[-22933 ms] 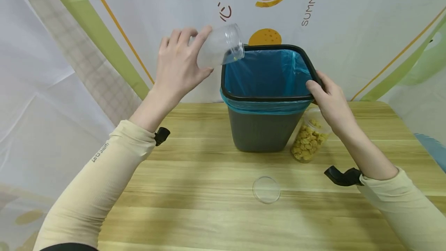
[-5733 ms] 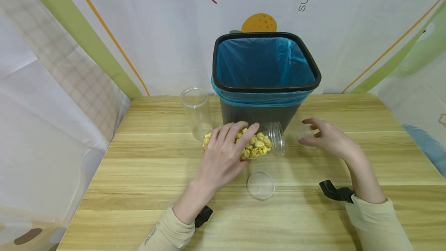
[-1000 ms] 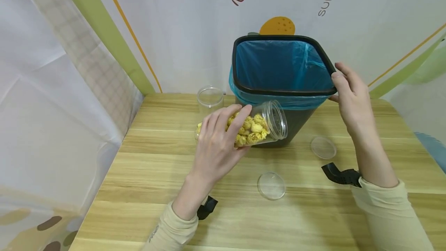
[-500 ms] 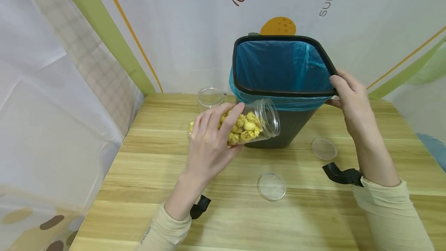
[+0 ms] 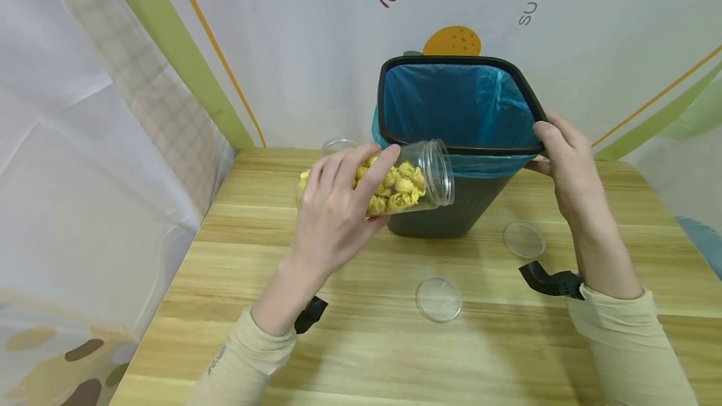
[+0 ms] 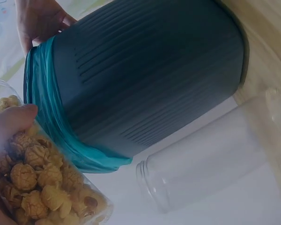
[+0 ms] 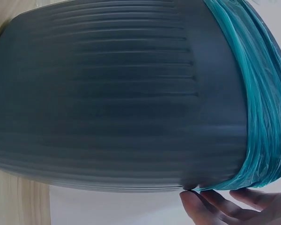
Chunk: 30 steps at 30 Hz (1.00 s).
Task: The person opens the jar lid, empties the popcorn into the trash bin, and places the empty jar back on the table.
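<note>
My left hand [image 5: 335, 205] grips a clear plastic jar [image 5: 434, 174] of yellow popcorn [image 5: 403, 188]. The jar lies tilted nearly sideways, uncapped mouth to the right, in front of the bin's near left rim. The popcorn is still inside it. At the right, my right hand [image 5: 575, 165] holds the black rim of a dark trash bin [image 5: 445, 205], thumb on top. In the right wrist view its fingertips [image 7: 194, 204] touch the bin [image 7: 107, 93] just below the blue liner [image 7: 267, 93]. The bin's floor is hidden.
A second clear jar [image 6: 206, 164], with no popcorn visible, stands left of the bin, mostly hidden behind my left hand in the head view. Two clear round lids lie on the wooden table: one lid [image 5: 439, 300] in front, another lid [image 5: 524, 240] at the right. A printed curtain [image 5: 316, 49] hangs behind.
The second jar, earlier tilted over the bin, now stands on the table. My right hand left a lid and took the rim. Lately the popcorn jar rose and shifted slightly left.
</note>
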Tool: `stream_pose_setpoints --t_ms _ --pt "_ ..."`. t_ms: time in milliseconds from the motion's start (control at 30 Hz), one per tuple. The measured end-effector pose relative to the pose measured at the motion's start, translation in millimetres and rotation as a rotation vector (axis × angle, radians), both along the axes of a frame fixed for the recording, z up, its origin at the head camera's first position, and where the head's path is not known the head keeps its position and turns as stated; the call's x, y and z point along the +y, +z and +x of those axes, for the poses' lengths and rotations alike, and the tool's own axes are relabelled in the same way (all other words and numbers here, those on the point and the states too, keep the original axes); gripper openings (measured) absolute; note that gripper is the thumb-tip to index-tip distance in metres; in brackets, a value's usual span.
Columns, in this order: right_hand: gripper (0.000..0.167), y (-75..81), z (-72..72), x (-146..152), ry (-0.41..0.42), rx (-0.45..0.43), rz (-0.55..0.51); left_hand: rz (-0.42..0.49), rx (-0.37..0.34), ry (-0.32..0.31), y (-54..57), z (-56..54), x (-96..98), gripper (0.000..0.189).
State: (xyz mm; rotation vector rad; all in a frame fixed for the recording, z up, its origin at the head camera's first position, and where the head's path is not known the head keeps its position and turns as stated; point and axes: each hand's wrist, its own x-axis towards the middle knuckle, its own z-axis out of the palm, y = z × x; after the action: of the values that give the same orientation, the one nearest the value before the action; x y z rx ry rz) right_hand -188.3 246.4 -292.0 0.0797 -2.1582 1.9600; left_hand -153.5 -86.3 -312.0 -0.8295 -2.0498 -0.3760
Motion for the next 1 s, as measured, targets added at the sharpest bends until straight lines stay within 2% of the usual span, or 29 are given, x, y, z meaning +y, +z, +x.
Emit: stream_pose_setpoints --t_ms 300,467,600,1000 --pt "0.051 -1.1 0.3 -0.4 -0.022 0.009 0.047 -0.011 -0.001 -0.040 16.9 -5.1 -1.6 0.081" --pt "0.048 -1.0 0.3 -2.1 -0.015 -0.001 0.039 -0.029 0.017 -0.049 27.7 -7.6 -2.4 0.081" --pt "0.048 -1.6 0.7 -2.9 -0.015 -0.008 0.047 -0.033 0.004 -0.060 35.7 -10.0 -3.0 0.079" --pt "0.046 -2.5 0.5 -4.1 -0.024 0.006 0.042 -0.075 0.004 -0.053 56.6 -16.3 -2.0 0.077"
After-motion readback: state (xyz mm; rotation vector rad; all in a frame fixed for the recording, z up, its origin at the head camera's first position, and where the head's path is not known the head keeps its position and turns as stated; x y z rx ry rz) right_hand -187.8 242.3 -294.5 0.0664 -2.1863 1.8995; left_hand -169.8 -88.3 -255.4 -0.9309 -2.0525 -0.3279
